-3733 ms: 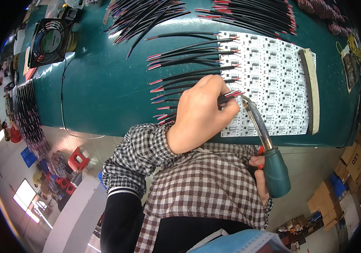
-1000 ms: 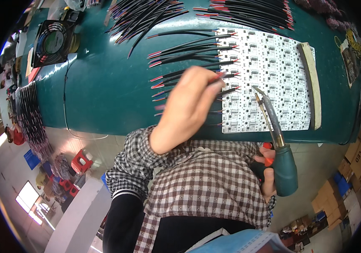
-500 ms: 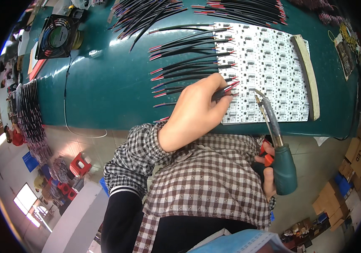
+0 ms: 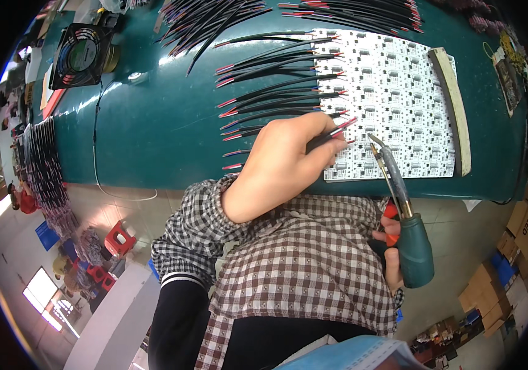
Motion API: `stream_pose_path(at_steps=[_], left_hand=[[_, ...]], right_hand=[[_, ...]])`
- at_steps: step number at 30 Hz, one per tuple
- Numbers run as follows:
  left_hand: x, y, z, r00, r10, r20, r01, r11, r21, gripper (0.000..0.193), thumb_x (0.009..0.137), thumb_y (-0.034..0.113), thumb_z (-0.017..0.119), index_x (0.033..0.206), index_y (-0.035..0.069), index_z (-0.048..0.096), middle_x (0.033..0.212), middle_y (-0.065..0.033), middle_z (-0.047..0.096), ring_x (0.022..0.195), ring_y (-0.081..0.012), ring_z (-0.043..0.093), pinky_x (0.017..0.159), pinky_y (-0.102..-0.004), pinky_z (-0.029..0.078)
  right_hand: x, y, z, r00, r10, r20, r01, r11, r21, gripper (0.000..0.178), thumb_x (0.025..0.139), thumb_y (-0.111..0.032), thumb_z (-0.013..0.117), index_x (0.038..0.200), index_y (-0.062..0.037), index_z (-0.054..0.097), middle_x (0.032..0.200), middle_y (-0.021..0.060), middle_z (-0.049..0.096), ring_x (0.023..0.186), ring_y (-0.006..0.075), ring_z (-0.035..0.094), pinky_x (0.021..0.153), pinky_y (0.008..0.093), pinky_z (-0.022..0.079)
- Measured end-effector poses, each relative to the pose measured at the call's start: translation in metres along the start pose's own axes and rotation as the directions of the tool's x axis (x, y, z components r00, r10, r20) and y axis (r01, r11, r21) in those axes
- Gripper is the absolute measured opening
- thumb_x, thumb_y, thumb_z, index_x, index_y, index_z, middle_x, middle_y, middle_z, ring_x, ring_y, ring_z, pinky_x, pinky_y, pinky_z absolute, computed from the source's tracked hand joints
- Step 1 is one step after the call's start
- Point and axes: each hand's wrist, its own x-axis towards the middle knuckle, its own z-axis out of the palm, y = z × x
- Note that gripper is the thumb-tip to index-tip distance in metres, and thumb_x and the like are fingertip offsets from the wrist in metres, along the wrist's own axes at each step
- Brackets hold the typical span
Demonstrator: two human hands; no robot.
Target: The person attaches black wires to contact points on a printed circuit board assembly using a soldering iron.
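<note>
My left hand [image 4: 279, 163] is closed in a pinch on a short black cable [image 4: 325, 139]. Its bare-ended red and white wires point up and to the right over the white circuit board panel [image 4: 409, 108]. In my right hand [image 4: 392, 265] is a soldering gun [image 4: 417, 250] with a green handle and a red trigger. The gun's bent tip lies over the panel, a small gap to the right of the cable's end. Several black cables [image 4: 270, 86] run in a row from the panel's left edge; my left hand hides part of the nearest ones.
A pale bar [image 4: 454, 111] lies along the panel's right side. Bundles of cables [image 4: 215, 21] are at the table's far edge, with more cables [image 4: 45, 172] hanging over its left end. A small fan [image 4: 82, 55] stands at the far left, its cord [image 4: 96, 135] trailing nearer.
The held cable's wire ends have shifted slightly right over the panel, and my left hand a little nearer. The soldering gun has barely moved and stays in my right hand.
</note>
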Motion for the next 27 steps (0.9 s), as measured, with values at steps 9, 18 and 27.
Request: stream_pose_path(at_steps=[9, 18, 27], left_hand=[[0.010, -0.016, 0.017, 0.950, 0.230, -0.210, -0.172, 0.950, 0.262, 0.015, 0.078, 0.008, 0.069, 0.080, -0.003, 0.058, 0.065, -0.0084, 0.058, 0.056, -0.0079, 0.048, 0.050, -0.0248, 0.042], [0.009, -0.015, 0.020, 0.938, 0.263, -0.226, -0.206, 0.946, 0.250, 0.014, 0.077, 0.006, 0.069, 0.079, -0.002, 0.057, 0.064, -0.0086, 0.056, 0.055, -0.0074, 0.049, 0.049, -0.0249, 0.044], [0.011, -0.017, 0.020, 0.951, 0.228, -0.210, -0.174, 0.954, 0.246, 0.015, 0.077, 0.006, 0.069, 0.081, -0.003, 0.058, 0.066, -0.0096, 0.059, 0.057, -0.0077, 0.052, 0.052, -0.0249, 0.047]], right_hand=[[-0.001, 0.001, -0.004, 0.997, -0.056, 0.056, 0.063, 0.989, -0.136, 0.044, 0.082, -0.025, 0.079, 0.105, 0.0082, 0.061, 0.095, 0.0175, 0.065, 0.091, 0.0285, 0.068, 0.078, 0.0394, 0.060], [0.002, -0.001, 0.001, 0.995, -0.094, 0.040, 0.099, 0.980, -0.171, 0.038, 0.082, -0.024, 0.078, 0.099, 0.0069, 0.063, 0.088, 0.0151, 0.066, 0.083, 0.0265, 0.068, 0.076, 0.0373, 0.057], [0.002, 0.002, -0.004, 0.995, -0.059, 0.082, 0.079, 0.961, -0.264, 0.035, 0.082, -0.024, 0.078, 0.098, 0.0046, 0.065, 0.089, 0.0147, 0.067, 0.083, 0.0254, 0.069, 0.075, 0.0344, 0.056]])
